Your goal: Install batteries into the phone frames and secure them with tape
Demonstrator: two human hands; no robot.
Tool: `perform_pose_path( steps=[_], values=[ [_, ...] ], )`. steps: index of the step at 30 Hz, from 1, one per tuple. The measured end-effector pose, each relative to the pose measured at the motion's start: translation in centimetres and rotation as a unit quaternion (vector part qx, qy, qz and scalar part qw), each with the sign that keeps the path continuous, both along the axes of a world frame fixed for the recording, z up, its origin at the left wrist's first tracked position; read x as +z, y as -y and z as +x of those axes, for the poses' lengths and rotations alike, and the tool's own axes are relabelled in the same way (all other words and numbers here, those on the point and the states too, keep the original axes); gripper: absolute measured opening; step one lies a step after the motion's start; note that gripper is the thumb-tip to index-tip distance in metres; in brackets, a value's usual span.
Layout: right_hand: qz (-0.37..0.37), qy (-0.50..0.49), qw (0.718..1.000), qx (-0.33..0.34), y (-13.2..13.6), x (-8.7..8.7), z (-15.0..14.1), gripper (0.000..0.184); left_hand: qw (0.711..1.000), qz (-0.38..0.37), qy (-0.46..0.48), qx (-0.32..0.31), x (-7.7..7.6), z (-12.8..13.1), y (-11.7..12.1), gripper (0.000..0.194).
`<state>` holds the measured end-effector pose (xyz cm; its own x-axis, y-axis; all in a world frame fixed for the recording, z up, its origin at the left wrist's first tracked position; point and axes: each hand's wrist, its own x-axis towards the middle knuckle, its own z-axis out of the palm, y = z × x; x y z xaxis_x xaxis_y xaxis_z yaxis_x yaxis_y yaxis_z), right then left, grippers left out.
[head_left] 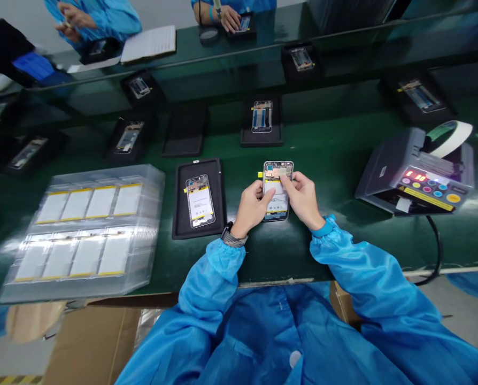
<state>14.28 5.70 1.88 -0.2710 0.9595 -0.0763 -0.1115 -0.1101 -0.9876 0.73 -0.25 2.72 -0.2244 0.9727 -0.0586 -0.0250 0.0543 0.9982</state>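
Between both hands is an open smartphone (277, 206), its circuit board at the top and a white battery below. My left hand (252, 207) grips its left edge, thumb over the battery. My right hand (302, 199) holds the right edge, with its thumb on the upper part of the battery or the board's lower edge. A yellow tab (260, 175) sticks out at the phone's upper left. To the left, a second open phone (201, 202) with a white battery lies in a black tray (178, 227).
A clear plastic tray stack (153, 214) with white batteries stands at left. At right is a tape dispenser (415, 179) with a lit display and a cable. Black trays with open phones (262, 116) line the bench's far side. Two co-workers' hands (230, 20) show beyond.
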Motion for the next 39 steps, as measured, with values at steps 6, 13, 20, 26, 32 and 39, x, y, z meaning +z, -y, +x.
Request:
perform_pose_path(
  steps=[6, 13, 20, 26, 32, 39],
  values=[
    [0.003, -0.010, 1.000, -0.005, 0.0, -0.1, -0.1, 0.048, 0.999, 0.020, -0.036, 0.024, -0.4, 0.5, 0.1, 0.028],
    [-0.067, -0.043, 0.997, 0.006, 0.0, 0.7, 0.2, 0.033, 0.997, 0.012, -0.064, 0.045, -0.5, 0.8, 0.3, 0.026],
    [-0.097, -0.081, 0.992, 0.016, 0.1, 1.8, 0.3, 0.024, 0.992, 0.048, -0.112, 0.043, -0.5, 1.2, 0.6, 0.025],
    [-0.113, -0.075, 0.991, 0.005, 0.4, 2.5, 0.4, 0.026, 0.988, 0.051, -0.143, 0.040, -0.5, 1.3, 0.7, 0.028],
    [-0.120, -0.072, 0.990, 0.006, 0.2, 2.9, 0.7, 0.024, 0.986, 0.054, -0.148, 0.047, -0.4, 1.3, 0.8, 0.033],
    [-0.102, -0.033, 0.994, 0.026, 0.0, 2.8, 0.9, 0.029, 0.987, 0.062, -0.145, 0.042, -0.3, 1.3, 0.8, 0.030]
  ],
)
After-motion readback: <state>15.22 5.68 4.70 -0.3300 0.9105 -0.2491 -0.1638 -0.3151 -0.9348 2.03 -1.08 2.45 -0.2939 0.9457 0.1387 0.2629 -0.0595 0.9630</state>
